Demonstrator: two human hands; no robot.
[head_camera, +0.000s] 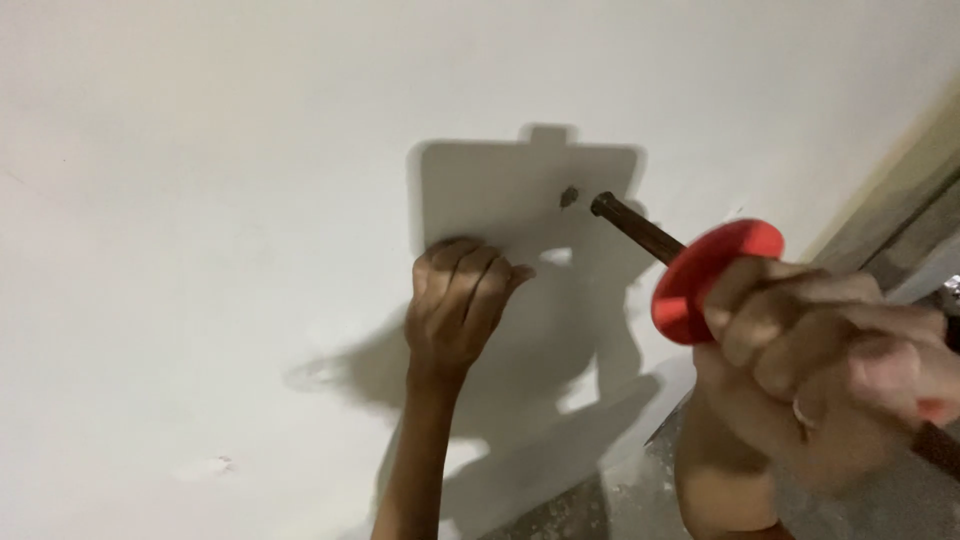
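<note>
Your right hand (810, 340) is clenched around the grip of a chisel (640, 232), fingers wrapped tight just behind its round red guard (705, 275). The dark steel shaft sticks out past the guard, up and to the left, and its blunt tip sits near the white wall (200, 200), just beside a small dark chip (569, 196) in the plaster; you cannot tell whether the tip touches the surface. Your left hand (455, 305) is pressed against the wall below and to the left of that chip, fingers curled in, holding nothing, the arm reaching up from the bottom of the view. A boxy shadow (500, 190) falls on the wall around the chip, above your left hand. At the right edge, a tan and grey frame (900, 200) runs diagonally behind your right hand.
</note>
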